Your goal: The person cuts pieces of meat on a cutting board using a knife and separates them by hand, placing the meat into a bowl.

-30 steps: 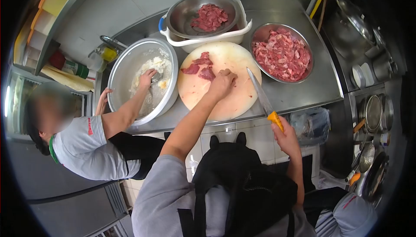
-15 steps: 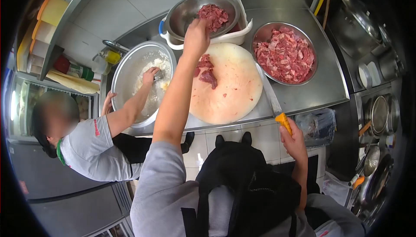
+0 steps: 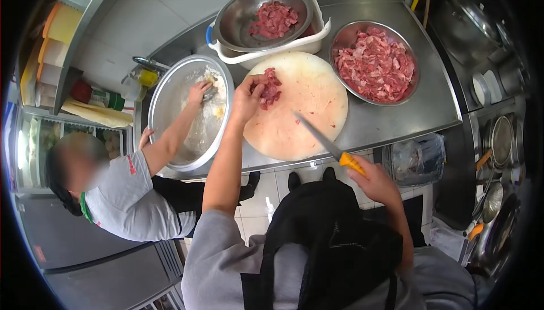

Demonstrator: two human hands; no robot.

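My left hand (image 3: 249, 97) is at the left part of the round cutting board (image 3: 294, 140), its fingers bent at the edge of the red meat pieces (image 3: 271, 90); whether they grip any meat is too small to tell. In my right hand (image 3: 374, 180) is the yellow handle of a knife (image 3: 326, 139), its blade pointing up and left over the board's lower right part. Behind the board a steel bowl (image 3: 229, 18) with some cut meat rests on a white tub (image 3: 249, 56). A second steel bowl (image 3: 374, 63), full of cut meat, stands right of the board.
At left, a co-worker (image 3: 124, 197) has one hand in a large basin (image 3: 170, 129) with white powder, close to my left arm. A plastic-lined bin (image 3: 418, 160) is below the counter's front edge. Pans and strainers (image 3: 501, 140) are at far right.
My left hand went from the board up to the rear bowl, then came back to the meat on the board. The knife moved left, from the board's right edge to over the board.
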